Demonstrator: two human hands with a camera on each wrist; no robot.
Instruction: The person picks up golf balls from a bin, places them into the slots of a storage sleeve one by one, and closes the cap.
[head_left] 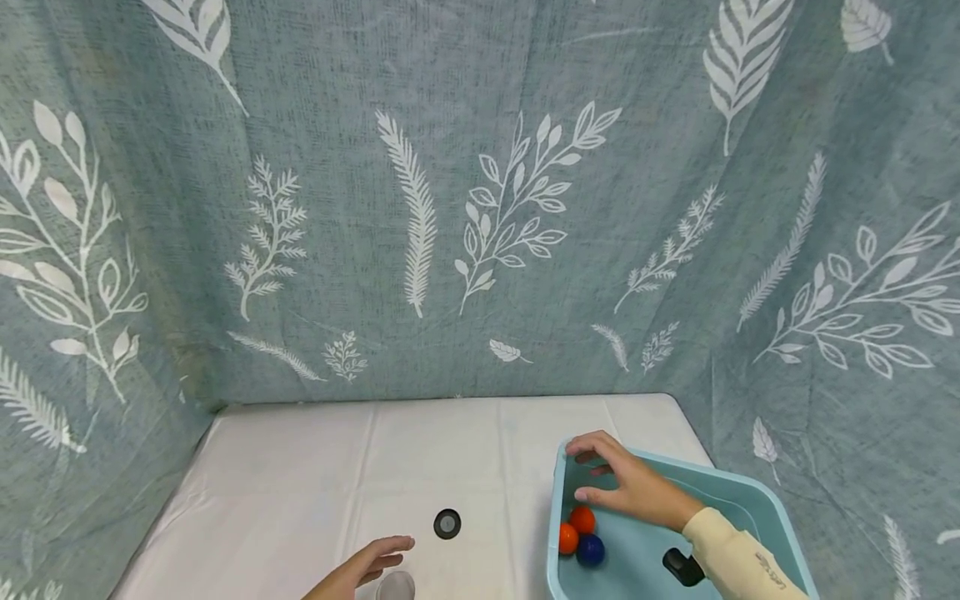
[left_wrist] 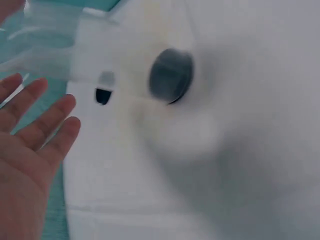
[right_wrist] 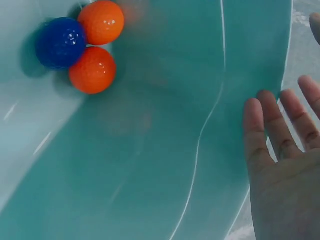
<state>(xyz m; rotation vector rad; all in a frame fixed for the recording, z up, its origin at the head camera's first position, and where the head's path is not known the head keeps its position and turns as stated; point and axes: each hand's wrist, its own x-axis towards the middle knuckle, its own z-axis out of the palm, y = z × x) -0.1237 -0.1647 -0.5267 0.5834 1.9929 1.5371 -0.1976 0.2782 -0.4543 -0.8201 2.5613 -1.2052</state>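
My right hand (head_left: 633, 482) reaches over the light blue bin (head_left: 557, 500) at the right of the table. Its fingers are spread and hold nothing, near the bin's far left corner. Two orange balls (right_wrist: 101, 22) and a dark blue ball (right_wrist: 61, 43) lie together in the bin, close below that hand. My left hand (head_left: 367, 567) is low in the head view, fingers extended, above a pale grey rounded thing (head_left: 396, 586). Beyond its fingertips, a black disc with a grey centre (head_left: 447, 523) lies on the table. In the left wrist view the left fingers (left_wrist: 65, 142) are spread, beside see-through plastic (left_wrist: 45, 45).
The table (head_left: 420, 467) has a creased white cover. A blue-green cloth (head_left: 450, 358) with white leaf prints hangs behind it and at both sides. A small black piece (head_left: 682, 567) sits under the right sleeve (head_left: 742, 550), in front of the bin floor.
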